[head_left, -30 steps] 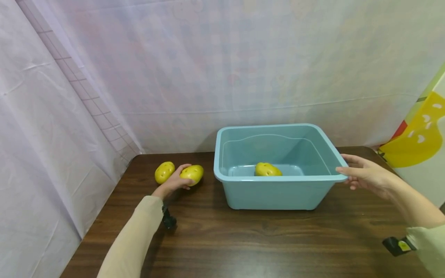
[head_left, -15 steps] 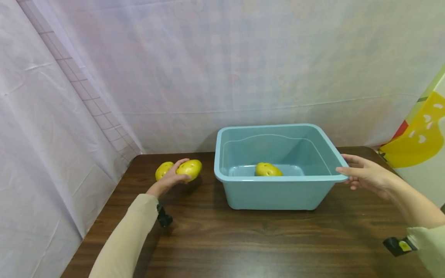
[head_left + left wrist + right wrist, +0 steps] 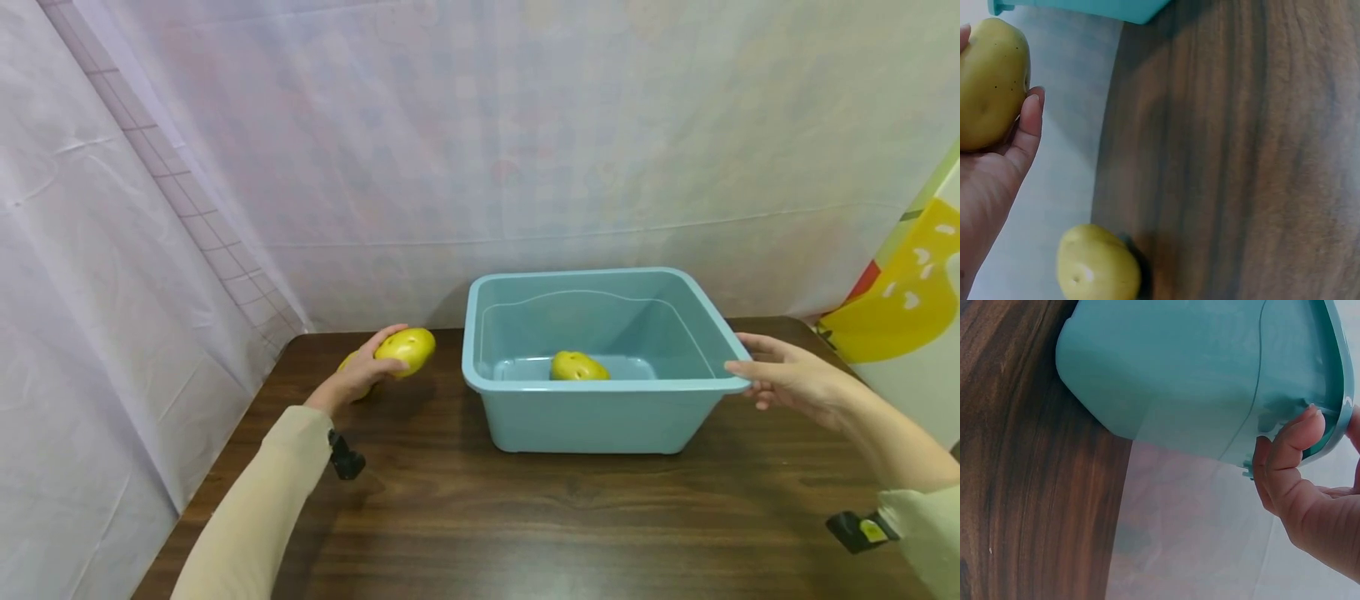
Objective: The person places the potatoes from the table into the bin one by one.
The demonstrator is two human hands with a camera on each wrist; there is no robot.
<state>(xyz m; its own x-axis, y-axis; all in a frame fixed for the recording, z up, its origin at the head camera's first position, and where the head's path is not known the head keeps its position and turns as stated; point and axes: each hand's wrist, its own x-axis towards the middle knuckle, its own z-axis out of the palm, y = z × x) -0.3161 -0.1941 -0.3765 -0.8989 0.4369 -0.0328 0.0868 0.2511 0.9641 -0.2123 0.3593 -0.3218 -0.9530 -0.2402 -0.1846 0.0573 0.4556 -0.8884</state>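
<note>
A: ok where's the potato at, and what's holding it?

B: The left grip (image 3: 358, 367) has that yellow potato (image 3: 406, 352) wrapped, thumb on the near side, fingers on the far side. Looks held just above the worktop (image 3: 570, 517), near its back edge, between the far left corner and the blue tub (image 3: 592, 421). Right grip (image 3: 787, 377) is pinching the tub's right rim.

A: slippery?

B: Bit, I'd guess, the skin's shiny. Probably firm, fairly light, hard to bruise. Could be fake tbh, can't tell. I'd take it round the middle, across the short way, like here.

A: which way's it pointing?

B: Long axis is slantwise, free end towards the tub and slightly up at the back edge. Both ends look rounded, so no real front. A second potato (image 3: 1099, 265) sits near the far left corner, a third potato (image 3: 579, 367) inside the tub.
</note>
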